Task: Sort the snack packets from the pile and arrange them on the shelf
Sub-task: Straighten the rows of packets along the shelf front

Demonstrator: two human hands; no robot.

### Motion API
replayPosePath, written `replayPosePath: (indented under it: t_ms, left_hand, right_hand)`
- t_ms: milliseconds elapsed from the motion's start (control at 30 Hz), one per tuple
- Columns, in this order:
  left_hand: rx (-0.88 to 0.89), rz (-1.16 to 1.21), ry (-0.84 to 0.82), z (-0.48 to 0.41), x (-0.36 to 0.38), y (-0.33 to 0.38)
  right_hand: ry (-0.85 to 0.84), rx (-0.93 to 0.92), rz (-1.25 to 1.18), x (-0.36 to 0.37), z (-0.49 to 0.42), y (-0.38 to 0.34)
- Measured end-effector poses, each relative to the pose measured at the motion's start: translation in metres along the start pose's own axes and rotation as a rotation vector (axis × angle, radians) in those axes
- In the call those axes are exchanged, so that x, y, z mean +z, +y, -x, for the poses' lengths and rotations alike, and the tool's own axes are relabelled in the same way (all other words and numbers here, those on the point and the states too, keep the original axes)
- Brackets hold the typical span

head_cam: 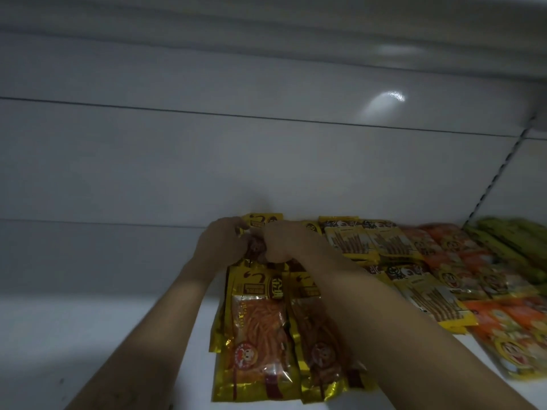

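Both hands are far in at the back of the shelf [88, 335], side by side and almost touching. The left hand [220, 245] and the right hand [282, 247] have their fingers curled on one gold packet [262, 221], which sits between them. Its top edge shows above the knuckles, close to the back wall [177, 158]; the lower part is hidden by the hands.

Just in front of it, under the wrists, two front packets [257, 335] of the same gold kind lie flat, side by side, and the right forearm covers part of one. To the right lie rows of yellow stick packets [352, 241], then orange packets [444, 250], then green packets [515, 241] at the far right, blurred.

The shelf is white. The wall behind is made of pale grey panels with thin seams, and a light spot [381, 103] shines on it. A slotted rail [500, 173] runs up at the right. The room is dim.
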State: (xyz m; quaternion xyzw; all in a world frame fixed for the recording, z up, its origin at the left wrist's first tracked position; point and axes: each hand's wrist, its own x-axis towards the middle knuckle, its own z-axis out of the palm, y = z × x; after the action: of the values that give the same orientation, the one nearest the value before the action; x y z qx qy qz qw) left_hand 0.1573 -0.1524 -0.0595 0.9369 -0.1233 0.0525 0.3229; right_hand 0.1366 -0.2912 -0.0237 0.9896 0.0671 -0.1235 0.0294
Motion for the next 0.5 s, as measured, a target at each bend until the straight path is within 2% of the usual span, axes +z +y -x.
replayPosePath:
  t_ms: [67,133,200,333,400,500]
  left_hand:
    - [0.037,-0.086,-0.014,0.004,-0.011,0.008]
    - [0.079,-0.182,-0.024,0.008,-0.022,0.019]
    - [0.132,-0.307,-0.063,0.012,-0.029,0.032]
    - [0.239,-0.529,-0.212,0.02,-0.021,0.053]
    - [0.236,-0.541,-0.255,0.02,-0.013,0.056]
    - [0.215,-0.555,-0.289,0.018,-0.005,0.052]
  right_hand:
    - [0.029,-0.01,-0.054,-0.01,0.011,0.009]
    - [0.132,0.014,-0.133,-0.027,0.031,0.025]
    - [0.182,0.058,-0.106,-0.046,0.05,0.047]
    - [0.144,0.11,-0.043,-0.042,0.059,0.067]
    - [0.123,0.082,0.002,-0.021,0.048,0.061]
    - [0.008,0.043,0.113,0.006,0.026,0.051]
